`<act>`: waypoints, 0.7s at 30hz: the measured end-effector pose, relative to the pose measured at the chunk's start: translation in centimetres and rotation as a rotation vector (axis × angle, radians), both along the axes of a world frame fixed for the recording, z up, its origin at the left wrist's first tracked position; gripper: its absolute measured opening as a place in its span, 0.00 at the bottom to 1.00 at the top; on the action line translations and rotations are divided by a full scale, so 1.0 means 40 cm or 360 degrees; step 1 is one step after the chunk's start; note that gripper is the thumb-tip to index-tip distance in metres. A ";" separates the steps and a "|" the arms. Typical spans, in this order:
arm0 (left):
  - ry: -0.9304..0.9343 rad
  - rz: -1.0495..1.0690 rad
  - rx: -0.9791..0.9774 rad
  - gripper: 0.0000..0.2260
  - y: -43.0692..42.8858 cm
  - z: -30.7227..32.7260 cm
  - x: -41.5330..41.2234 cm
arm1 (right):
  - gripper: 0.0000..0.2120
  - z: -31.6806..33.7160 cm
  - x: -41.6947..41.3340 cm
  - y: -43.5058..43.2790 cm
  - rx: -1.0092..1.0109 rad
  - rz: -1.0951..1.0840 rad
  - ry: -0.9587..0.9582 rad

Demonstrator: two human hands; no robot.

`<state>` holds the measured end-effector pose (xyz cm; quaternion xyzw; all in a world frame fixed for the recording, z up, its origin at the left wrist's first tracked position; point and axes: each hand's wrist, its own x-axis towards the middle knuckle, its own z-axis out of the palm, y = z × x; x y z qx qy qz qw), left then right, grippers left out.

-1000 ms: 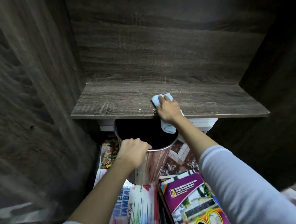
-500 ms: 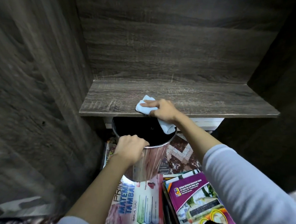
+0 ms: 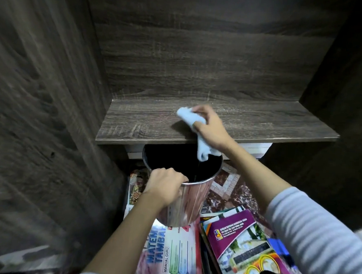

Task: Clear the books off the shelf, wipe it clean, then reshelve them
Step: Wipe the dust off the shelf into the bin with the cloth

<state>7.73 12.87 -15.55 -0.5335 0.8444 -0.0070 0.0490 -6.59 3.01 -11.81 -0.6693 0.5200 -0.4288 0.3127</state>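
The dark wooden shelf (image 3: 272, 123) has no books on it. My right hand (image 3: 211, 128) grips a light blue cloth (image 3: 187, 116) on the shelf near its front edge; the cloth's tail hangs down over the edge. Just below the shelf, my left hand (image 3: 164, 184) grips the near rim of a shiny metal bin (image 3: 189, 203) with a dark inside. Books lie on the floor below: a pink and white mathematics book (image 3: 168, 254) under the bin and a purple-covered book (image 3: 239, 246) to its right.
Dark wood panels (image 3: 40, 107) close the shelf in on the left, back and right. A white ledge (image 3: 253, 148) shows under the shelf board. More books and patterned floor tiles (image 3: 226, 184) lie around the bin.
My right hand has moved the cloth from the shelf's front edge a little farther back onto the shelf. The view has shifted slightly. My left hand keeps its hold on the bin rim.
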 end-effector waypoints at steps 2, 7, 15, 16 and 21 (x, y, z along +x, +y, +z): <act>0.0002 -0.0007 0.0010 0.10 -0.001 0.000 -0.006 | 0.14 0.005 -0.020 -0.029 -0.0105 -0.0335 0.0153; 0.0016 -0.0040 0.0039 0.09 -0.011 -0.005 -0.018 | 0.14 -0.006 -0.089 -0.112 -0.0081 -0.0864 0.0480; 0.0085 -0.0052 0.0055 0.09 -0.018 -0.012 -0.037 | 0.16 -0.026 -0.119 -0.198 -0.0036 -0.1086 0.0539; 0.0087 -0.0041 0.0063 0.09 -0.022 -0.014 -0.037 | 0.16 -0.024 -0.120 -0.207 0.0014 -0.1091 0.0533; 0.0039 -0.0002 0.0051 0.10 -0.048 -0.027 -0.024 | 0.19 -0.012 -0.108 -0.252 0.0363 -0.1017 0.0494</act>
